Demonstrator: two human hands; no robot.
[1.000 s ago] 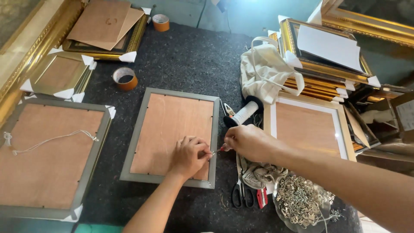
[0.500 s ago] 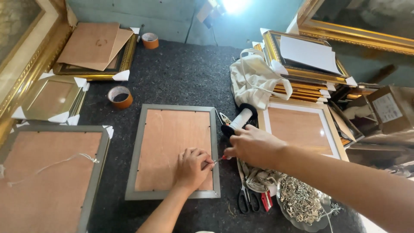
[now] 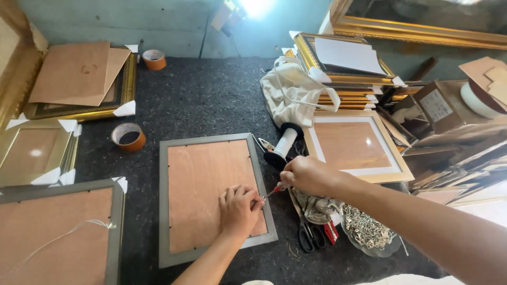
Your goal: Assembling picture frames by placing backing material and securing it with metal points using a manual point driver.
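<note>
Both hands meet at the right edge of the grey frame (image 3: 211, 198), which lies face down on the dark felt table (image 3: 211, 100) with its brown backing board up. My left hand (image 3: 240, 210) rests flat on the board, fingers curled and pinched near the rim, seemingly to steady something small there that I cannot make out. My right hand (image 3: 306, 177) is clenched around a red-handled tool (image 3: 273, 191), its thin tip angled down and left toward the frame's inner edge; the forearm comes in from the lower right, wrist bent low so the tip meets the rim at a shallow slant. Just beside that wrist lie black scissors (image 3: 309, 237) and a heap of small metal hardware (image 3: 364, 229), close enough to reach. Beyond them stand a spool of white cord (image 3: 282, 145) and a gold frame (image 3: 356, 145), also face down. Farther off sit a roll of brown tape (image 3: 128, 137), a white cloth bag (image 3: 288, 89) and stacked gold frames (image 3: 348, 74).
</note>
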